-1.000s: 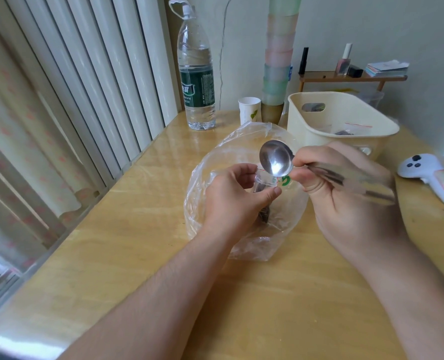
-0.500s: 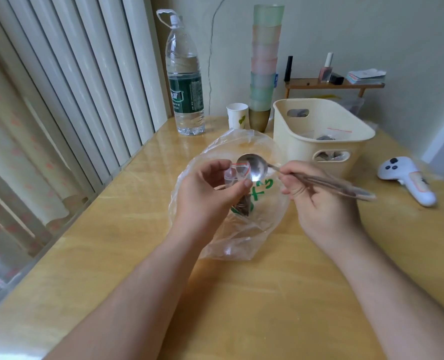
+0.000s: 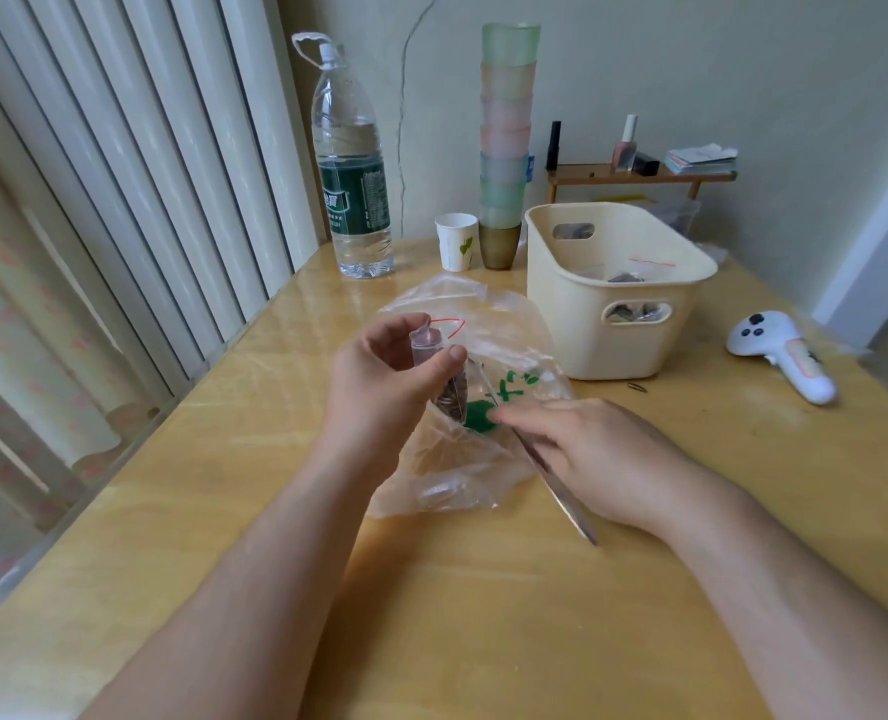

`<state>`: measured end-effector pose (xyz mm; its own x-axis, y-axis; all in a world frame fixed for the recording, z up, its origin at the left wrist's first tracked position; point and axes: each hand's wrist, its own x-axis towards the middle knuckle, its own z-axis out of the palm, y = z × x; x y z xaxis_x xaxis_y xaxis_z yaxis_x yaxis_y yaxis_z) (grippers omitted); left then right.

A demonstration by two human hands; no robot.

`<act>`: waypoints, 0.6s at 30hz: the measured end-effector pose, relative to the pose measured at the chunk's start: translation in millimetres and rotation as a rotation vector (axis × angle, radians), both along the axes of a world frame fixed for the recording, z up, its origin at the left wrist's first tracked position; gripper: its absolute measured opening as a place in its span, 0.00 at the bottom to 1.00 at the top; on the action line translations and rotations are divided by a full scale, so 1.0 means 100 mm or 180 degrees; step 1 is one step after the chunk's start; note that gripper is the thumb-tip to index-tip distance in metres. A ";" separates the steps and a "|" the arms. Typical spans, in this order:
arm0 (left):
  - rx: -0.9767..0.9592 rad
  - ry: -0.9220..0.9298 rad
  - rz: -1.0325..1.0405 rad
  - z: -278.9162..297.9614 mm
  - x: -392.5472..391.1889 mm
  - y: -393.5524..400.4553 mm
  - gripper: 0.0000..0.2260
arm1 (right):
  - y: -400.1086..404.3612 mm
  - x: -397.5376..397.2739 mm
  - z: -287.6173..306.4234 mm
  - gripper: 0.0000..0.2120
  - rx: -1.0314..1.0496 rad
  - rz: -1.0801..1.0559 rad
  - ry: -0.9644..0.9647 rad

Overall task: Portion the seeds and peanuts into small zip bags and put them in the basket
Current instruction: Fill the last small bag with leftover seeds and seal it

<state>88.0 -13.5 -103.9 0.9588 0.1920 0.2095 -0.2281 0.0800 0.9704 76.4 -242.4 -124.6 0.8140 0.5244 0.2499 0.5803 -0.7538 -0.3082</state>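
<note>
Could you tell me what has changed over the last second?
The right hand swung the spoon down from the zip bag's mouth into the big plastic bag. The left hand still grips the zip bag upright; the basket stayed put.

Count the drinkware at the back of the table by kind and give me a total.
Water bottle: 1
Paper cup: 1
Plastic cups, stacked: about 8, since the seams blur
Total: about 10
</note>
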 end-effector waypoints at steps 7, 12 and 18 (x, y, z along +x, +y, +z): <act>0.0173 -0.0025 -0.0100 -0.03 -0.03 -0.04 0.18 | -0.04 -0.08 -0.05 0.26 -0.0223 -0.0120 0.0037; 0.0453 -0.0038 -0.0102 -0.08 -0.05 -0.08 0.20 | -0.03 -0.08 -0.05 0.18 0.1054 -0.0901 -0.0198; 0.0562 -0.0080 -0.0196 -0.11 -0.12 -0.44 0.20 | -0.65 0.28 0.00 0.08 0.1213 -0.2695 -0.0100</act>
